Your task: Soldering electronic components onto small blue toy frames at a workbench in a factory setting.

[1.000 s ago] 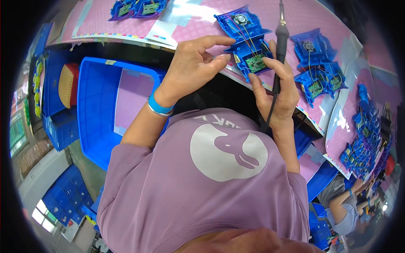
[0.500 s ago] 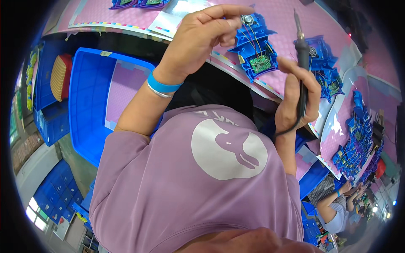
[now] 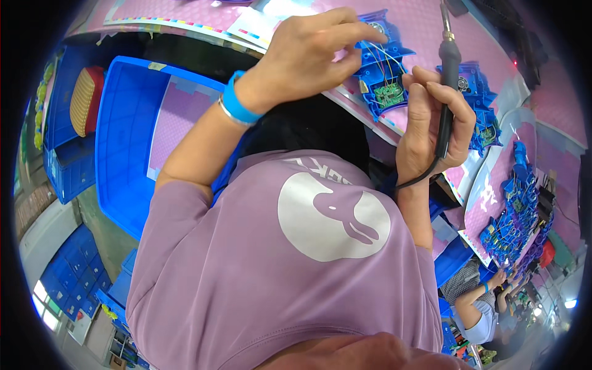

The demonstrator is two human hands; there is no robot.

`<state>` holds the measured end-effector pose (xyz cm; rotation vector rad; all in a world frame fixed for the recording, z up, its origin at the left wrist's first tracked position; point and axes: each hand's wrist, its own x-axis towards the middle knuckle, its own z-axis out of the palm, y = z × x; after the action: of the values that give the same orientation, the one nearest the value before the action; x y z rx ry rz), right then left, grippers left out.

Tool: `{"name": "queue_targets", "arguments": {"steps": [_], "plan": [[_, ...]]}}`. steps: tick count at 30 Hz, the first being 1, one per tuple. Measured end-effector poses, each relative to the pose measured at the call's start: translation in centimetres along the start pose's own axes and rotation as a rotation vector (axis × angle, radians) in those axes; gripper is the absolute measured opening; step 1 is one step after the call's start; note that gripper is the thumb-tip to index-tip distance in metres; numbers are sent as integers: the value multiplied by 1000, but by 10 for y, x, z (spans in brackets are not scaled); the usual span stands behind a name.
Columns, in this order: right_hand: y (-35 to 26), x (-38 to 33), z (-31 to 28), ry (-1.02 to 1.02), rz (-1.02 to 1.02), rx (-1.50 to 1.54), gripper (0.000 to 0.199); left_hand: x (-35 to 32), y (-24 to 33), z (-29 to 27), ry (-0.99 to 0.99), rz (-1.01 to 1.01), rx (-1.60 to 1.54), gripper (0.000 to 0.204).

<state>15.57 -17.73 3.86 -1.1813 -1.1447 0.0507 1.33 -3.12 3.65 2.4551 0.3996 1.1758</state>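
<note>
My right hand grips a black soldering iron, its metal tip pointing up and away. Its thumb and a fingertip come close together at the right end of a thin white wire. That wire runs to my left hand, whose fingers are closed around its other end, partly hidden. Under the wire lies an opened blue plastic housing with a round speaker, a green circuit board and thin coloured wires. A second opened blue housing lies to the right, behind the iron.
A pink worktop with a white-edged border spans the far side. A blue bin stands at my left. Several blue and purple housings with wires are heaped at the right, near another person's arm.
My left hand has moved slightly right over the housing's speaker. A white wire now shows between my hands. The soldering iron has shifted a little right and is more upright.
</note>
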Motion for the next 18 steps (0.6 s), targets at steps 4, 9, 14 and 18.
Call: {"name": "queue_targets", "arguments": {"steps": [4,9,14,18], "plan": [[-8,0,-9,-12,80,34,17,9,-24,-1,-192,238,16,33],[-14,-8,-27,-46,131,32,19,-6,-3,-17,-325,-127,-123,16],[-12,-13,-44,-248,48,-27,28,-27,7,-20,-134,-612,-651,16],[-16,-11,-41,-290,5,-47,30,-41,-13,-22,-40,-793,-1080,28]]}}
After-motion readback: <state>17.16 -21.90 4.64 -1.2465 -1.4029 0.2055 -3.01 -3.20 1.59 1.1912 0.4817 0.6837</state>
